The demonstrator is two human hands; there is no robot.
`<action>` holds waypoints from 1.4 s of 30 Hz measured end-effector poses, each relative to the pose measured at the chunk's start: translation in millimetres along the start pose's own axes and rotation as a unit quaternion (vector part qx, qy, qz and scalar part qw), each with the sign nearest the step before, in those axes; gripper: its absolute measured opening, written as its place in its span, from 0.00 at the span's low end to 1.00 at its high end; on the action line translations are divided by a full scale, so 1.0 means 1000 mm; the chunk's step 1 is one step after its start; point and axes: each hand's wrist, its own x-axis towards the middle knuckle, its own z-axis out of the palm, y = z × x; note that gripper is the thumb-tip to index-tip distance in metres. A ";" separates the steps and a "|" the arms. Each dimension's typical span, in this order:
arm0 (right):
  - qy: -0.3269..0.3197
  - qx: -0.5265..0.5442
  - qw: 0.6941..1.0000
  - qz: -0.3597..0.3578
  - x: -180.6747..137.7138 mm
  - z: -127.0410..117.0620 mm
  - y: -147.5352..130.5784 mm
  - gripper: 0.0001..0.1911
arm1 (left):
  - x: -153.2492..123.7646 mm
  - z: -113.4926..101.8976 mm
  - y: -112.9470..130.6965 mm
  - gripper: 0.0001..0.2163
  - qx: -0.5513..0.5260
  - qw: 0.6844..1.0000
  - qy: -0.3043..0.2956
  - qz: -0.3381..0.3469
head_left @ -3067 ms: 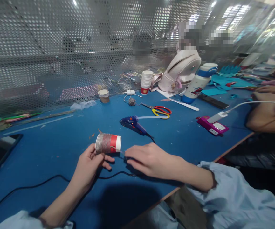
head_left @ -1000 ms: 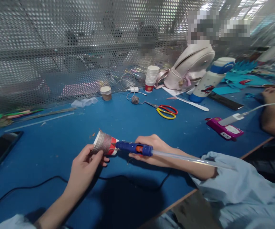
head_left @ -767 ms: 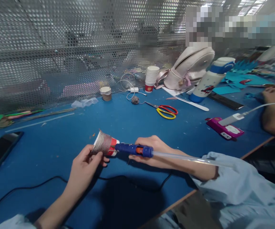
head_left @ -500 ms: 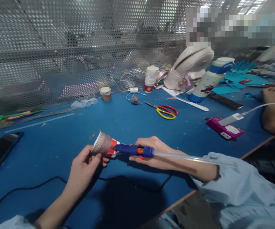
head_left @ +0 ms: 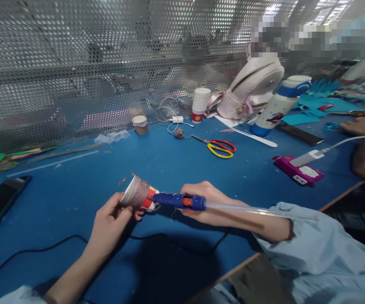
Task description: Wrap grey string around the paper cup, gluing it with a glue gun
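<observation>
My left hand [head_left: 115,215] grips a paper cup [head_left: 137,192] that lies on its side, tilted, with its open end toward the upper left. Grey-brown string is wound around much of the cup, and a red and white band shows near the base. A blue hot glue gun [head_left: 172,200] is held in my right hand [head_left: 206,198], its nozzle at the cup's red band beside the wound string. From the back of the gun a long clear glue stick [head_left: 248,208] sticks out over my right forearm. The gun's handle and trigger are mostly hidden.
Scissors [head_left: 222,148], a ball of string [head_left: 179,133], a wrapped cup [head_left: 140,125] and stacked paper cups [head_left: 201,105] stand beyond my hands. A phone [head_left: 1,202] lies left, a black cable [head_left: 43,250] in front. Right are a bottle [head_left: 279,107], a purple power bank [head_left: 298,170] and another person's hand [head_left: 364,125].
The glue gun has shifted slightly down and right, its nozzle still at the cup. The cup has tilted a little. At the right, the other person's hand has moved.
</observation>
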 end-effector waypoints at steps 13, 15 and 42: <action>0.016 0.017 1.000 0.005 -0.001 0.003 0.001 0.06 | 0.001 0.000 0.001 0.04 0.003 1.000 -0.007 0.026; 0.006 0.009 1.000 -0.012 -0.003 0.005 -0.001 0.05 | 0.001 0.000 0.002 0.04 0.016 1.000 -0.004 0.023; 0.024 0.137 0.966 0.220 0.022 -0.015 0.021 0.15 | 0.006 0.000 -0.003 0.03 -0.066 0.997 0.020 -0.033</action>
